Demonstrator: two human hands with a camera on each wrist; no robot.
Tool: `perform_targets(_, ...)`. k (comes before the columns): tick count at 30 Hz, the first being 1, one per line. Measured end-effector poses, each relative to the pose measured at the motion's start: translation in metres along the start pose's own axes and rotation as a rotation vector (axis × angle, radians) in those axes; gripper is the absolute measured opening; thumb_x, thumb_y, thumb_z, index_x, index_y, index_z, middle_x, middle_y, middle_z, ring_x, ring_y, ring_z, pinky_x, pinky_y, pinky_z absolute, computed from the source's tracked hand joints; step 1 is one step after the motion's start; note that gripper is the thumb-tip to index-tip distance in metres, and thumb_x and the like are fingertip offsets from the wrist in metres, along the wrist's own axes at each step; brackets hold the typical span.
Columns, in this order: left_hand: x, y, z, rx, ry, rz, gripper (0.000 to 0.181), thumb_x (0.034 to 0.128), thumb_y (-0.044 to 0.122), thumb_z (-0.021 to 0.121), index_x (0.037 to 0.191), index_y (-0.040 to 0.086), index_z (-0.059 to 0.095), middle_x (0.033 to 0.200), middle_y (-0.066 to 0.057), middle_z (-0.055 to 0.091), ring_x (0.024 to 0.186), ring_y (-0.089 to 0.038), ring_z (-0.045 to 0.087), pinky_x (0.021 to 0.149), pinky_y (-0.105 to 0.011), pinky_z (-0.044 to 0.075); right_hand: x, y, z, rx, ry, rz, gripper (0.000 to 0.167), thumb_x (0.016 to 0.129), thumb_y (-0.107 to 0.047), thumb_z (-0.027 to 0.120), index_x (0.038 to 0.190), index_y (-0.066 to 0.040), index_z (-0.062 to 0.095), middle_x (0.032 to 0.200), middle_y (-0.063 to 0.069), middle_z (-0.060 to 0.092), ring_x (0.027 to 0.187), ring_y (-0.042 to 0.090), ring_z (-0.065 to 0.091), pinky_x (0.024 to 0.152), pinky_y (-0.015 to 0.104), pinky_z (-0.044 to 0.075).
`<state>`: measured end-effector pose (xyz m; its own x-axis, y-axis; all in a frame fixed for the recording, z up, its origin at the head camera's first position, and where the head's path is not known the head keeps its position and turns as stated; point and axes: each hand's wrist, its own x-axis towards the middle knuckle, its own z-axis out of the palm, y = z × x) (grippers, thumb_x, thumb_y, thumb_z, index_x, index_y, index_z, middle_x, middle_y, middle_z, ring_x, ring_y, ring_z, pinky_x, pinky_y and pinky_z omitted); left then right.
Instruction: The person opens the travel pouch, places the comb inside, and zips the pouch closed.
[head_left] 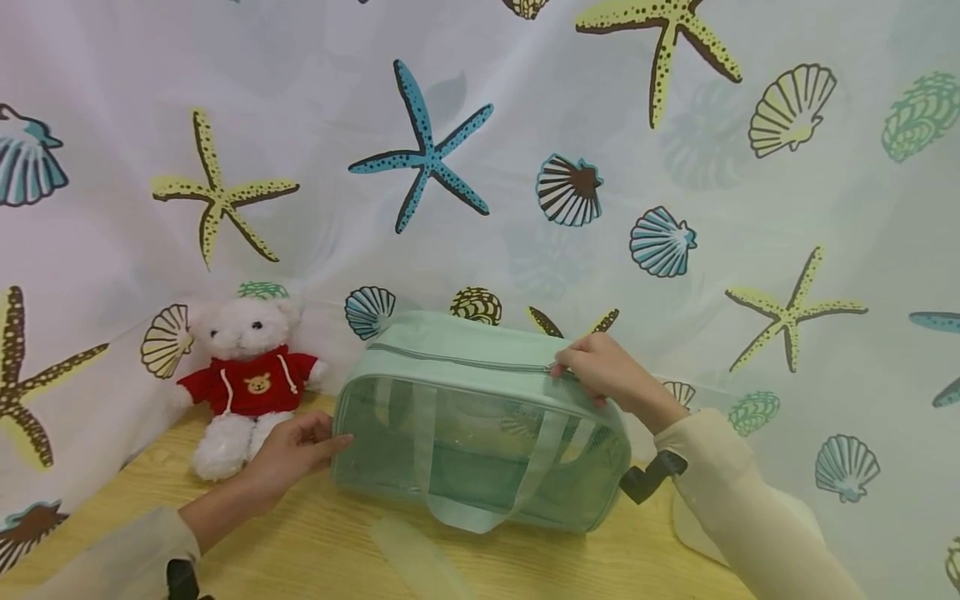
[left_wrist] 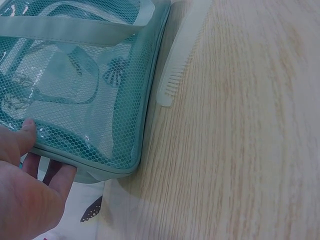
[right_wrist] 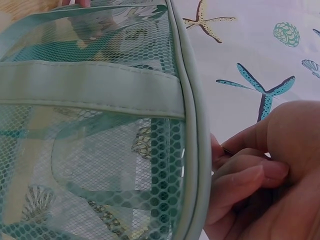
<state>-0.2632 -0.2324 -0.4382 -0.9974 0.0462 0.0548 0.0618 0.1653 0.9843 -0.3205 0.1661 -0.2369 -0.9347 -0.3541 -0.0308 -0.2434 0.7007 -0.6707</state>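
Observation:
A mint-green toiletry bag (head_left: 480, 433) with see-through mesh sides stands on the wooden table, its strap handle (head_left: 472, 515) hanging down the front. A zipper (head_left: 457, 360) runs along its top. Near the zipper's right end, my right hand (head_left: 611, 375) pinches the zipper pull; in the right wrist view the bag's edge partly hides those fingertips. At the bag's left end, my left hand (head_left: 288, 454) grips the edge, thumb on the mesh face and fingers around the side, as the left wrist view shows. The bag looks see-through with little visible inside.
A pale comb (left_wrist: 182, 55) lies on the table (left_wrist: 240, 150) in front of the bag. To the left sits a white teddy bear (head_left: 247, 375) in a red sweater. Behind hangs a white curtain (head_left: 322, 83) printed with starfish and shells. Something white (head_left: 693, 529) is partly behind my right sleeve.

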Motion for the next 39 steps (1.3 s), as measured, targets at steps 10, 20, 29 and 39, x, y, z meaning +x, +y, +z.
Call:
perform_targets(10, -0.001, 0.002, 0.0, 0.0, 0.001, -0.007, 0.021, 0.0976, 0.029, 0.072, 0.094, 0.013, 0.06, 0.082, 0.004, 0.057, 0.081, -0.01, 0.056, 0.082, -0.026, 0.057, 0.002, -0.005, 0.004, 0.001, -0.007, -0.001, 0.035, 0.107, -0.022, 0.046, 0.104, -0.003, 0.075, 0.042, -0.008, 0.029, 0.04, 0.01, 0.019, 0.046, 0.029, 0.032)
perform_targets(20, -0.001, 0.003, 0.003, -0.009, -0.01, -0.001, 0.019, 0.0986, 0.027, 0.071, 0.097, 0.012, 0.06, 0.084, 0.007, 0.059, 0.087, -0.012, 0.059, 0.085, -0.029, 0.058, 0.001, -0.01, 0.007, -0.002, -0.015, -0.005, 0.035, 0.107, -0.022, 0.046, 0.106, -0.004, 0.076, 0.043, -0.007, 0.029, 0.043, 0.011, 0.016, 0.047, 0.029, 0.027)
perform_targets(29, -0.001, 0.0, -0.001, -0.006, -0.003, 0.003, 0.023, 0.0977, 0.03, 0.072, 0.098, 0.01, 0.061, 0.085, 0.005, 0.06, 0.087, -0.012, 0.06, 0.087, -0.031, 0.058, 0.006, -0.015, 0.011, -0.048, -0.009, -0.039, 0.035, 0.106, -0.023, 0.046, 0.103, -0.006, 0.077, 0.043, -0.007, 0.03, 0.042, 0.01, 0.017, 0.046, 0.028, 0.026)
perform_targets(39, 0.001, -0.001, -0.002, 0.018, -0.003, 0.011, 0.022, 0.0972, 0.03, 0.073, 0.096, 0.012, 0.061, 0.083, 0.004, 0.058, 0.083, -0.015, 0.057, 0.079, -0.031, 0.057, 0.009, -0.02, 0.017, -0.087, 0.013, -0.014, 0.036, 0.106, -0.024, 0.047, 0.105, -0.007, 0.078, 0.044, -0.008, 0.03, 0.043, 0.01, 0.017, 0.045, 0.027, 0.026)
